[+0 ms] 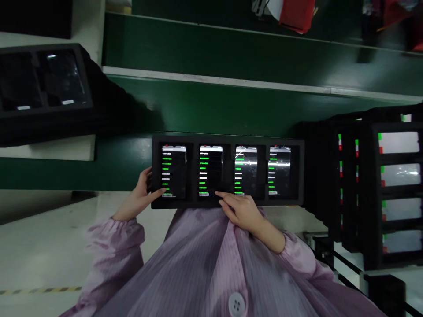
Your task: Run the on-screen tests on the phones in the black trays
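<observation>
A black tray (228, 203) lies at the near edge of the green bench, in front of my body. Several phones sit in its compartments in a row, their lit dark screens showing green and white lines of text. My left hand (142, 193) grips the tray's left end, fingers round the side and thumb reaching over the lower part of the leftmost phone (178, 174). Nothing is held in my right hand (240, 209); its index finger points to the lower right corner of the second phone (211, 174), the other fingers partly bent. Whether that fingertip touches the screen I cannot tell.
A stack of black trays (82, 99) with dark phones stands at the left. More stacked trays (366, 193) with lit screens, showing red and green marks, are on the right. Red items (297, 15) lie at the far side of the green bench (211, 108).
</observation>
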The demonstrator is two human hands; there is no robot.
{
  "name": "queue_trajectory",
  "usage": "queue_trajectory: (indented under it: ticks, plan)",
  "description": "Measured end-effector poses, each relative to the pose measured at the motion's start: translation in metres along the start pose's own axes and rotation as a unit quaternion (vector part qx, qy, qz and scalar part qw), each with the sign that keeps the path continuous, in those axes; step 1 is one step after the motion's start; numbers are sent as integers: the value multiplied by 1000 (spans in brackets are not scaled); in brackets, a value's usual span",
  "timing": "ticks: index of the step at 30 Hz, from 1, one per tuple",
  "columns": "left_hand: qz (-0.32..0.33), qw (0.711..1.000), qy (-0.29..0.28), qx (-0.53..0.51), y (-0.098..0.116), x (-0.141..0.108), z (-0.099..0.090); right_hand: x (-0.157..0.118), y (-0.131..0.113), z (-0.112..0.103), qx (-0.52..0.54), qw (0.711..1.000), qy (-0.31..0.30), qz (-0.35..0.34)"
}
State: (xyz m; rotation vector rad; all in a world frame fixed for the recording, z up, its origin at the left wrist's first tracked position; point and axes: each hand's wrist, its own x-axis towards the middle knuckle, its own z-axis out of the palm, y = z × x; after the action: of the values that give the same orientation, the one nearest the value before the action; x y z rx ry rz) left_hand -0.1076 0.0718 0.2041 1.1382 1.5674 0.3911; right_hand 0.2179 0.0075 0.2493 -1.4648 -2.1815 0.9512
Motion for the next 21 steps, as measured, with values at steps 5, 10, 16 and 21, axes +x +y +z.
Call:
queue_trajectory:
  ticks: [5, 10, 16, 21]
  plan:
    - [-1, 1000, 16, -12, 2, 0, 3, 4, -1, 3, -32, 999, -14, 10]
    - [-19, 999, 25, -20, 6, -3, 2, -2, -3, 2, -62, 998, 17, -3]
    - [-48, 997, 58, -5, 12, -3, 4, -32, 10, -13, -90, 986, 123, 67]
    - [-61, 995, 73, 23, 25, -4, 1, -44, 20, -19, -97, 980, 126, 122]
